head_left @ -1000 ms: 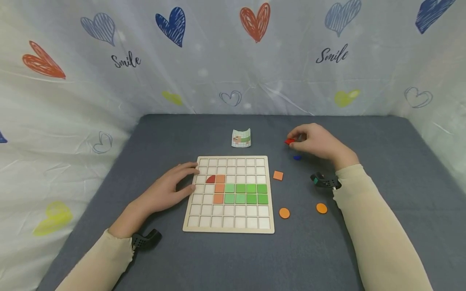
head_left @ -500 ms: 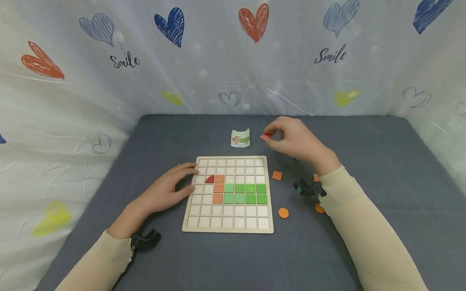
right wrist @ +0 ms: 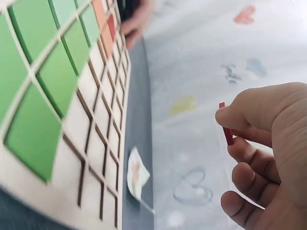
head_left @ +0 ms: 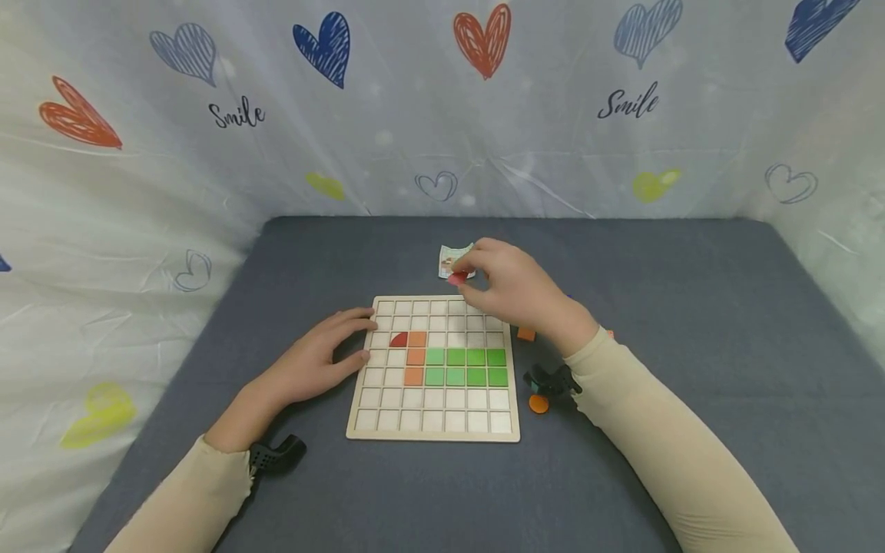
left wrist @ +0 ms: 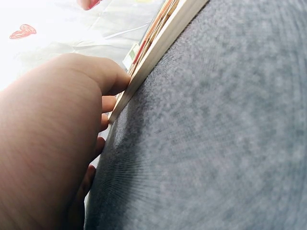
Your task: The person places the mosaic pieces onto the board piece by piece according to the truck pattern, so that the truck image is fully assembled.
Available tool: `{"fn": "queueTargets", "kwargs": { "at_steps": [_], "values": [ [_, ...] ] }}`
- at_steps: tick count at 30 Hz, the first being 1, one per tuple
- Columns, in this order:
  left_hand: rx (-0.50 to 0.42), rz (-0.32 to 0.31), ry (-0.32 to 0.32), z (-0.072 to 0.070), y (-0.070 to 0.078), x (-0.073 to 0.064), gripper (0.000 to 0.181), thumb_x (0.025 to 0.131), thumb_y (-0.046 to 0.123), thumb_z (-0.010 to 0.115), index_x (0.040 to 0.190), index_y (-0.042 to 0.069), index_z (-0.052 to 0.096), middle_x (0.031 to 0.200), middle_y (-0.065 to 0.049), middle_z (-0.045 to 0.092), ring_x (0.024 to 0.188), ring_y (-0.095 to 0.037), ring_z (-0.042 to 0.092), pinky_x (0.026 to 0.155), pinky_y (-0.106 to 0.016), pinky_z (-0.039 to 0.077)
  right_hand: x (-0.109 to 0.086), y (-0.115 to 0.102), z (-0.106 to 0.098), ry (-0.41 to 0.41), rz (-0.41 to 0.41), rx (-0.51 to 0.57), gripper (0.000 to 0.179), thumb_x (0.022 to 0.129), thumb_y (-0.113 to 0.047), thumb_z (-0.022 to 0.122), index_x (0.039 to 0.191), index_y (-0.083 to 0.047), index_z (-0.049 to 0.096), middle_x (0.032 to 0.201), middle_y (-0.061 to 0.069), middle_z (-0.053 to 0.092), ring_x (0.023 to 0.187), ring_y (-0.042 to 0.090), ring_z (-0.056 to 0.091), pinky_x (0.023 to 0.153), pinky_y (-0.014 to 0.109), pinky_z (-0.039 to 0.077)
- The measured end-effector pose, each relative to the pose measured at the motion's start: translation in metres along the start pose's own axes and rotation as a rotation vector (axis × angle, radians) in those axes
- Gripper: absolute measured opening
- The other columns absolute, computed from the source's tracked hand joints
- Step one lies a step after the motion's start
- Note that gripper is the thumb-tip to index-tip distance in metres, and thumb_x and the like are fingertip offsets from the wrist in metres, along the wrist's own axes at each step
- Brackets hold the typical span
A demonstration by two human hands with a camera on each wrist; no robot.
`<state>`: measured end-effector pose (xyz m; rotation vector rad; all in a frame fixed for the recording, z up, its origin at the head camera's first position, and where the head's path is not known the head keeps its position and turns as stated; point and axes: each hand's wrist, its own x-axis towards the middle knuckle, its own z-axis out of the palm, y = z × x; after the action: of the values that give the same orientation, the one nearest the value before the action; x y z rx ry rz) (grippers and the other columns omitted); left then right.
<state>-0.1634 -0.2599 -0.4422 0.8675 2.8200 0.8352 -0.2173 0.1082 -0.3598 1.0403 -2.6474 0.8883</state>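
Observation:
My right hand (head_left: pixel 518 286) pinches a small red tile (head_left: pixel 456 279) between thumb and fingertips, above the table just past the far edge of a wooden grid board (head_left: pixel 433 422). In the right wrist view the red tile (right wrist: pixel 226 125) shows edge-on and thin; its full shape cannot be made out. My left hand (head_left: pixel 316 357) rests against the left edge of the board, thumb and fingertips touching the rim. Set in the board are several green tiles (head_left: pixel 466 368), a column of orange tiles (head_left: pixel 415 359) and a dark red quarter-round tile (head_left: pixel 399 339).
A small printed card (head_left: pixel 446 259) stands behind the board, partly covered by my right hand. Right of the board lie an orange square tile (head_left: pixel 526 335) and an orange disc (head_left: pixel 538 405). My right forearm hides other pieces there. A printed curtain hangs behind the table.
My right hand has carried the red tile leftward from the far right of the table to near the printed card. My left hand has stayed at the board's edge.

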Motion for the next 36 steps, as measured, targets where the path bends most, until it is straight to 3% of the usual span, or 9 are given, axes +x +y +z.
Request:
{"fn": "queueTargets", "kwargs": {
  "at_steps": [6,15,21,27,36],
  "values": [
    [-0.002,0.003,0.007,0.001,-0.001,0.000,0.052,0.111,0.039,0.069,0.157,0.019,0.057,0.173,-0.005,0.039,0.162,-0.036,0.032,0.128,-0.067,0.027,0.006,-0.018,0.016,-0.053,-0.078,0.009,0.012,0.103,-0.020,0.076,0.113,-0.015,0.083,0.109,-0.005,0.070,0.094,0.018,0.064,0.081,0.033,0.054],
    [-0.007,0.008,0.000,0.000,-0.001,0.001,0.052,0.111,0.037,0.069,0.157,0.017,0.058,0.172,-0.007,0.040,0.161,-0.037,0.033,0.129,-0.068,0.025,0.019,-0.034,0.041,-0.191,-0.098,0.081,0.017,0.103,-0.019,0.074,0.118,-0.016,0.082,0.110,-0.007,0.068,0.101,0.019,0.068,0.086,0.030,0.055],
    [-0.002,0.018,0.006,-0.002,-0.001,0.002,0.051,0.110,0.038,0.069,0.156,0.018,0.058,0.172,-0.006,0.041,0.160,-0.036,0.034,0.126,-0.067,0.031,0.025,-0.041,0.061,-0.272,-0.094,0.138,0.018,0.102,-0.019,0.076,0.119,-0.019,0.082,0.112,-0.008,0.069,0.101,0.013,0.068,0.086,0.028,0.056],
    [-0.005,0.025,0.010,-0.001,-0.001,0.002,0.051,0.111,0.037,0.069,0.156,0.018,0.059,0.172,-0.006,0.041,0.161,-0.036,0.034,0.126,-0.067,0.031,0.025,-0.048,0.079,-0.311,-0.131,0.096,0.017,0.101,-0.020,0.078,0.118,-0.020,0.082,0.109,-0.009,0.069,0.091,0.006,0.062,0.083,0.025,0.055],
    [-0.014,0.020,0.006,-0.002,0.001,0.001,0.051,0.111,0.038,0.068,0.156,0.016,0.059,0.172,-0.008,0.041,0.161,-0.040,0.032,0.127,-0.069,0.027,0.026,-0.052,0.099,-0.355,-0.194,0.062,0.014,0.103,-0.021,0.075,0.113,-0.017,0.084,0.100,-0.007,0.067,0.087,0.006,0.058,0.080,0.022,0.051]
  ]
}}
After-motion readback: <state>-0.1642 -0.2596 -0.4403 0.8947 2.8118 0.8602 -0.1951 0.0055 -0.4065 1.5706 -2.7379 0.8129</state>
